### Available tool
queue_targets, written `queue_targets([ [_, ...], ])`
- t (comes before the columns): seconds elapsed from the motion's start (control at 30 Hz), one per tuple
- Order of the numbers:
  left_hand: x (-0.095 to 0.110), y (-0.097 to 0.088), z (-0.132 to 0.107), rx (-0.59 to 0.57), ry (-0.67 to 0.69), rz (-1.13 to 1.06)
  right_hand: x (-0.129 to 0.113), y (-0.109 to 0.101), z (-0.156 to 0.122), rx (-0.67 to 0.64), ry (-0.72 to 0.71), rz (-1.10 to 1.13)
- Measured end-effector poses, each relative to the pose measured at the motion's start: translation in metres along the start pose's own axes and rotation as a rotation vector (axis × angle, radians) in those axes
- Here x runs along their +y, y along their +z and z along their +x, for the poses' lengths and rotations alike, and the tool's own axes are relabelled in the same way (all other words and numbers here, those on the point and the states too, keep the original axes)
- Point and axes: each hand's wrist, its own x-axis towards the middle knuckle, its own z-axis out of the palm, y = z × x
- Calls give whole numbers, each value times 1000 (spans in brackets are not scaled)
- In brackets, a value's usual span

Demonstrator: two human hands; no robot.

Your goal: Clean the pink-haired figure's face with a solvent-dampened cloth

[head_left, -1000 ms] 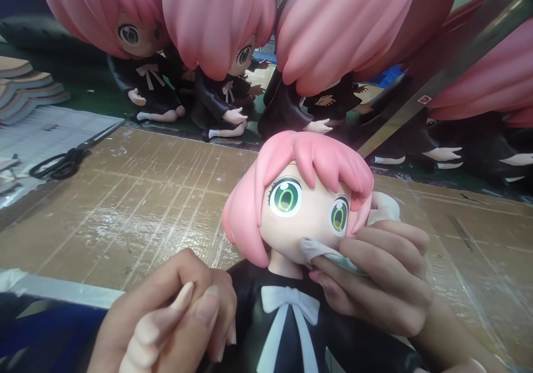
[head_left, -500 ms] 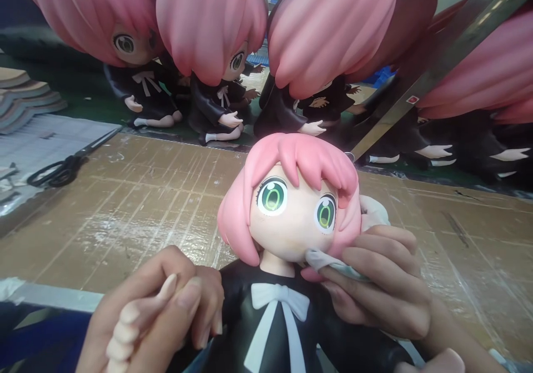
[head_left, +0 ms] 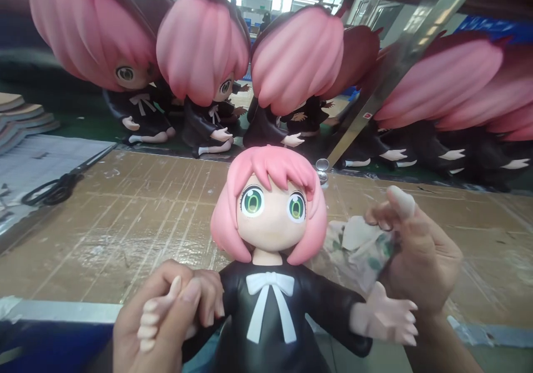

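Note:
A large doll (head_left: pixel 270 284) with pink hair, green eyes, a black dress and a white bow leans back toward me at the near edge of the workbench. My left hand (head_left: pixel 166 317) is closed round the doll's small hand at the lower left. Off to the doll's right, my right hand (head_left: pixel 420 251) is raised clear of its face and pinches a crumpled, stained white cloth (head_left: pixel 358 245). The doll's other hand (head_left: pixel 387 317) sticks out free below my right hand.
The workbench (head_left: pixel 137 217) is covered in taped brown cardboard. Black scissors (head_left: pixel 54 187) lie at its left edge near stacked cardboard sheets (head_left: pixel 20 120). Several identical pink-haired dolls (head_left: pixel 200 79) sit in a row behind. A slanted metal bar (head_left: pixel 400 56) rises at the right.
My right hand has lifted the cloth away from the doll's chin and moved right. The view has pulled back, showing the doll's full face and its other arm.

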Motion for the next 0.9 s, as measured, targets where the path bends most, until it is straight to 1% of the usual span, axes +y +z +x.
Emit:
queue_targets([
  [0.07,-5,0,-1,-28,53,-18,-9,-14,2,32,173,145],
  [0.1,-8,2,-2,-10,66,-30,-16,-20,3,55,268,230],
  [0.13,-10,5,-4,17,79,-41,-25,-25,2,66,329,296],
  [0.2,-13,12,-8,52,117,-50,-47,-33,0,82,466,362],
  [0.27,-14,20,-13,45,166,-41,-70,-38,-1,111,674,430],
  [0.33,-13,24,-18,32,191,-40,-91,-41,-1,103,858,551],
  [0.37,-13,24,-19,25,190,-47,-100,-43,0,81,912,617],
  [0.4,-13,22,-19,15,177,-46,-108,-46,2,44,924,669],
  [0.47,-14,10,-13,-28,153,25,-121,-52,7,-51,928,725],
  [0.53,-15,-8,0,-122,194,180,-131,-58,10,-134,904,734],
  [0.57,-13,-16,7,-191,289,252,-136,-60,11,-171,887,733],
  [0.6,-9,-23,12,-287,378,284,-140,-62,11,-208,880,734],
  [0.63,-2,-27,16,-321,449,233,-144,-63,10,-241,884,741],
  [0.67,7,-26,16,-338,480,214,-147,-63,9,-272,896,752],
  [0.7,19,-21,14,-341,547,235,-151,-62,7,-300,914,769],
  [0.73,31,-13,8,-436,574,291,-154,-60,6,-321,937,788],
  [0.77,44,-1,1,-522,566,327,-158,-59,5,-338,954,807],
  [0.8,57,13,-6,-622,508,364,-161,-57,5,-347,963,822],
  [0.83,67,28,-13,-768,419,384,-164,-55,5,-355,960,836],
  [0.87,74,41,-18,-859,294,368,-167,-54,6,-362,951,846],
  [0.9,79,53,-22,-947,206,300,-170,-54,8,-374,935,841],
])
